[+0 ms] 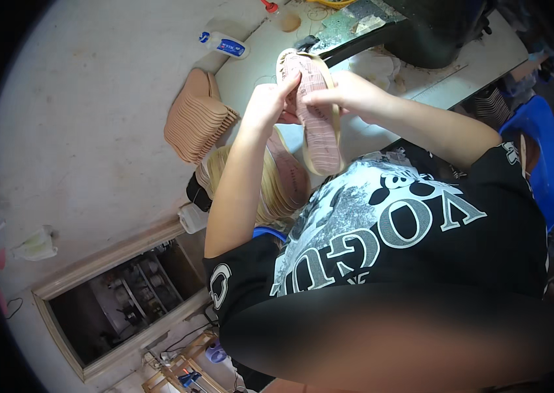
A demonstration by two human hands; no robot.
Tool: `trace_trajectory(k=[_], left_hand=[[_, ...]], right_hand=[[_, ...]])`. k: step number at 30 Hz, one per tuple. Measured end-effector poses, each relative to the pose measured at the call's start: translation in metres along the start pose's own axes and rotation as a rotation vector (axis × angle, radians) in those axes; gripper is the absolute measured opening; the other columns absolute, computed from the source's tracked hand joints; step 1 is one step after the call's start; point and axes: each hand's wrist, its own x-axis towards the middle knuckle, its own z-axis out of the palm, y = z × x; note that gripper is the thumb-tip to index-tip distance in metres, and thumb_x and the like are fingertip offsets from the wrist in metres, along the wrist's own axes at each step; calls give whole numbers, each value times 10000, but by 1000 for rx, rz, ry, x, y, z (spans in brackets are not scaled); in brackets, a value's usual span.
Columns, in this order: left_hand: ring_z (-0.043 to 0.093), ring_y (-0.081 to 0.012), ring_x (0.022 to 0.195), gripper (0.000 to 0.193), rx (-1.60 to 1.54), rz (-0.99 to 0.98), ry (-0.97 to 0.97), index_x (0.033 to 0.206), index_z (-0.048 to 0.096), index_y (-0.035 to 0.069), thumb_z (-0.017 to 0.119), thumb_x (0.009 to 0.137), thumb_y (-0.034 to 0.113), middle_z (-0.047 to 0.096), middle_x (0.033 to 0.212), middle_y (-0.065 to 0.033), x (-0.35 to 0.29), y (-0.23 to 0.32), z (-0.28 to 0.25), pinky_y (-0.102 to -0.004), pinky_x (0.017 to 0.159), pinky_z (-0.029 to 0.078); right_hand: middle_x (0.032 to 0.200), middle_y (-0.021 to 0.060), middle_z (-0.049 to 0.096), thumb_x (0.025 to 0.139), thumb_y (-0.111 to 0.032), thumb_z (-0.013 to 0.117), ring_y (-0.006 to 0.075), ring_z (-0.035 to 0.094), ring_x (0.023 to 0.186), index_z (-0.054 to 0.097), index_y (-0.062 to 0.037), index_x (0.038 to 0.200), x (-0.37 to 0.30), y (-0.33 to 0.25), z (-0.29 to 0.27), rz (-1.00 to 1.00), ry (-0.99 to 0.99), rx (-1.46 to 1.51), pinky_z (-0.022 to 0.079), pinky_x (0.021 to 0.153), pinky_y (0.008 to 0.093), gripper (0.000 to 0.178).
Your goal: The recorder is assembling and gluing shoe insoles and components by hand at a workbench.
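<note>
Holding one pink sole (321,134) with both hands, I record it raised over the near edge of the counter (431,88), tilted, its pale rim outward. Dark script marks its lined face, too small to make out. My left hand (270,105) is closed on its left edge, thumb pressed on the face; my right hand (350,95) grips the opposite edge, thumb likewise laid across the face. The hidden fingers' exact placement I cannot tell. Labelling noted: a white bottle (226,45) bears a blue printed label; my black shirt (382,229) carries large pale lettering. A tan insole stack (195,121) lies left of my left hand.
</note>
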Motion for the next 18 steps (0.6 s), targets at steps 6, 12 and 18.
trace_trajectory(k=[6, 12, 18], left_hand=[[579, -157, 430, 500, -69, -24, -152, 776, 648, -23, 657, 843, 473, 639, 600, -130, 3, -5, -13, -259, 456, 514], [402, -65, 373, 327, -318, 50, 80, 679, 598, 76, 736, 812, 340, 440, 467, 40, 17, -14, -14, -230, 431, 424], [411, -61, 369, 342, -333, 63, 110, 684, 602, 46, 724, 828, 331, 464, 474, 29, 21, -10, -14, -225, 425, 431]], right_hand=[[930, 77, 684, 794, -221, 746, 119, 632, 824, 673, 11, 1034, 9, -8, -20, 72, -103, 2, 505, 757, 282, 342], [905, 73, 676, 808, -193, 731, 109, 628, 791, 662, 16, 1023, 39, -2, -8, 4, -57, 90, 506, 730, 260, 308], [864, 88, 674, 843, -227, 686, 113, 648, 714, 639, 13, 1012, -4, 9, -29, 281, -305, -3, 518, 607, 211, 298]])
